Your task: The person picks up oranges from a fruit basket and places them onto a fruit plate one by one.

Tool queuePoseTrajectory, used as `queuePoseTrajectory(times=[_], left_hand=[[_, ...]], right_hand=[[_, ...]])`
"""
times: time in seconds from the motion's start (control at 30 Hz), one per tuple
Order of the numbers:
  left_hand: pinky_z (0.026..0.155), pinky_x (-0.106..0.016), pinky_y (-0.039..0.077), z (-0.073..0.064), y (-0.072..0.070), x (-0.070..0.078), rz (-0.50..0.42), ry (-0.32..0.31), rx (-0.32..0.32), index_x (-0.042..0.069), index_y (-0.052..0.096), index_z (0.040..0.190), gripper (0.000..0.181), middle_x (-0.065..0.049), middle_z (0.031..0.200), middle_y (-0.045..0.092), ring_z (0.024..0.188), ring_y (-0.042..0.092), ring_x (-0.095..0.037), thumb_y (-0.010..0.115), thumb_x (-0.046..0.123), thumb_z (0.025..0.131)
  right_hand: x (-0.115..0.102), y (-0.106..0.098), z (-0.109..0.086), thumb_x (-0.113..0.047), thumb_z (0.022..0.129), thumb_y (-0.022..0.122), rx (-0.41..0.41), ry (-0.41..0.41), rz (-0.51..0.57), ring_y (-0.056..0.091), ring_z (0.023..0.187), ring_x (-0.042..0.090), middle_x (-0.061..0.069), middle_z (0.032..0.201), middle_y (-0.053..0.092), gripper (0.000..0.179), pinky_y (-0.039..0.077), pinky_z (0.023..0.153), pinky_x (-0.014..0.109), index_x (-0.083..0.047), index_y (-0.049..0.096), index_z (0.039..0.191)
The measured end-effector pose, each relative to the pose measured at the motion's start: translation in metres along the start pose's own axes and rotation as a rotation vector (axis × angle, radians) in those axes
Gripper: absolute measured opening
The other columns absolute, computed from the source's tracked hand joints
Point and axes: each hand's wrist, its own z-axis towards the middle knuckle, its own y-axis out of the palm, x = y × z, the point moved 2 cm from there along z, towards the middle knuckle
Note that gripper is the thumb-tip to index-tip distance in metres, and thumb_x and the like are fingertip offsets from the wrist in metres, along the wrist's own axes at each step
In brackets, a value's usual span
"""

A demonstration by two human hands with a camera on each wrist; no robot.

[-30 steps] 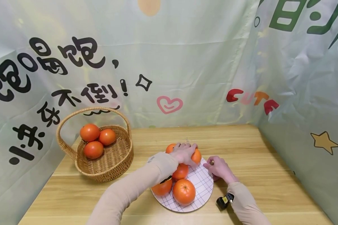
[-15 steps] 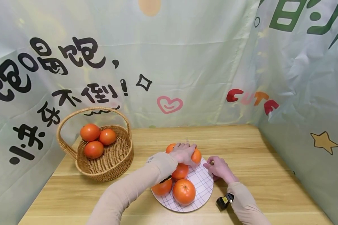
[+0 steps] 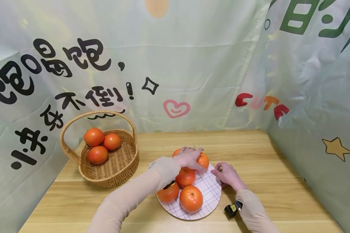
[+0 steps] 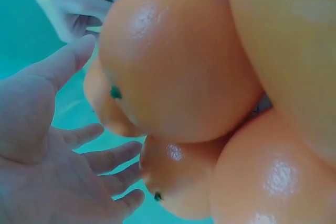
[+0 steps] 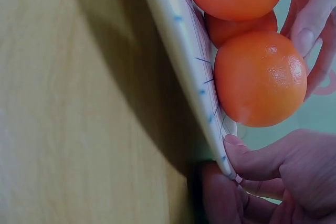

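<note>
Five oranges (image 3: 191, 198) crowd the plate (image 3: 208, 199); should its rim tip, they could roll off the far side, since the left hand (image 3: 189, 159) is spread loosely by those at the back (fingers relaxed, gripping nothing; firm contact I cannot tell). The right hand (image 3: 228, 175) pinches the plate's right rim between thumb and fingers. Count: one plate, two hands, one basket (image 3: 116, 178) left of the plate, three red-orange fruits (image 3: 98, 154) inside

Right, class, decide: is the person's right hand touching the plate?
Touching. The right wrist view shows it: the right hand pinches the edge of the plate, thumb above, fingers below.
</note>
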Motion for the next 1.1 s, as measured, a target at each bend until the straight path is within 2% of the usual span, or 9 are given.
queuePoseTrajectory(times=[0.17, 0.27, 0.47, 0.57, 0.67, 0.77, 0.93, 1.1], left_hand=[[0.128, -0.047, 0.013, -0.014, -0.010, -0.013, -0.104, 0.044, 0.046, 0.020, 0.027, 0.160, 0.088, -0.008, 0.164, 0.034, 0.154, 0.026, -0.030, 0.068, 0.052, 0.089], [0.128, -0.051, 0.013, -0.025, -0.018, -0.026, -0.185, 0.071, 0.104, 0.017, 0.030, 0.158, 0.084, -0.011, 0.163, 0.035, 0.154, 0.025, -0.034, 0.068, 0.049, 0.091], [0.124, -0.055, 0.024, -0.050, -0.036, -0.066, -0.349, 0.126, 0.236, 0.010, 0.031, 0.157, 0.079, -0.015, 0.162, 0.036, 0.151, 0.032, -0.037, 0.067, 0.042, 0.094], [0.120, -0.058, 0.030, -0.063, -0.043, -0.089, -0.435, 0.128, 0.306, 0.006, 0.030, 0.156, 0.079, -0.021, 0.160, 0.036, 0.148, 0.035, -0.040, 0.067, 0.038, 0.095], [0.118, -0.061, 0.031, -0.079, -0.049, -0.115, -0.461, 0.085, 0.388, 0.005, 0.031, 0.155, 0.078, -0.026, 0.158, 0.037, 0.146, 0.037, -0.044, 0.067, 0.038, 0.094], [0.117, -0.065, 0.028, -0.094, -0.052, -0.143, -0.434, 0.021, 0.483, 0.002, 0.033, 0.153, 0.077, -0.028, 0.155, 0.039, 0.143, 0.038, -0.046, 0.068, 0.036, 0.094], [0.115, -0.067, 0.028, -0.124, -0.055, -0.191, -0.365, -0.147, 0.594, 0.000, 0.035, 0.151, 0.074, -0.031, 0.151, 0.040, 0.140, 0.035, -0.051, 0.068, 0.034, 0.094], [0.099, -0.069, 0.036, -0.155, -0.049, -0.227, -0.292, -0.328, 0.662, 0.002, 0.038, 0.148, 0.071, -0.035, 0.141, 0.041, 0.128, 0.038, -0.057, 0.067, 0.036, 0.093]], right_hand=[[0.000, 0.001, 0.000, -0.017, 0.095, 0.065, 0.000, 0.001, 0.000, 0.056, 0.047, 0.015, 0.006, 0.067, 0.057, 0.019, 0.050, 0.043, 0.027, -0.005, 0.059, 0.082], [0.000, 0.002, 0.000, -0.017, 0.095, 0.065, 0.000, 0.004, 0.001, 0.056, 0.047, 0.015, 0.006, 0.068, 0.057, 0.018, 0.050, 0.043, 0.027, -0.005, 0.059, 0.083], [-0.001, 0.002, -0.001, -0.016, 0.096, 0.065, -0.004, 0.015, 0.011, 0.057, 0.047, 0.015, 0.007, 0.068, 0.059, 0.017, 0.050, 0.043, 0.027, -0.004, 0.059, 0.085], [-0.001, 0.002, -0.001, -0.016, 0.096, 0.064, -0.008, 0.021, 0.021, 0.058, 0.048, 0.015, 0.008, 0.069, 0.060, 0.017, 0.051, 0.044, 0.028, -0.003, 0.060, 0.086], [0.000, 0.002, -0.001, -0.016, 0.096, 0.065, -0.010, 0.025, 0.027, 0.058, 0.048, 0.015, 0.008, 0.069, 0.060, 0.016, 0.051, 0.044, 0.028, -0.003, 0.060, 0.086], [0.001, 0.002, -0.001, -0.016, 0.096, 0.064, -0.007, 0.012, 0.020, 0.058, 0.047, 0.015, 0.007, 0.069, 0.060, 0.016, 0.051, 0.044, 0.028, -0.003, 0.060, 0.086], [0.001, 0.002, 0.000, -0.016, 0.096, 0.064, 0.004, -0.003, 0.014, 0.058, 0.047, 0.015, 0.007, 0.069, 0.060, 0.017, 0.051, 0.044, 0.028, -0.003, 0.060, 0.086], [0.002, 0.002, 0.000, -0.016, 0.096, 0.065, 0.006, -0.007, 0.005, 0.058, 0.049, 0.015, 0.008, 0.070, 0.060, 0.016, 0.051, 0.044, 0.028, -0.003, 0.060, 0.087]])
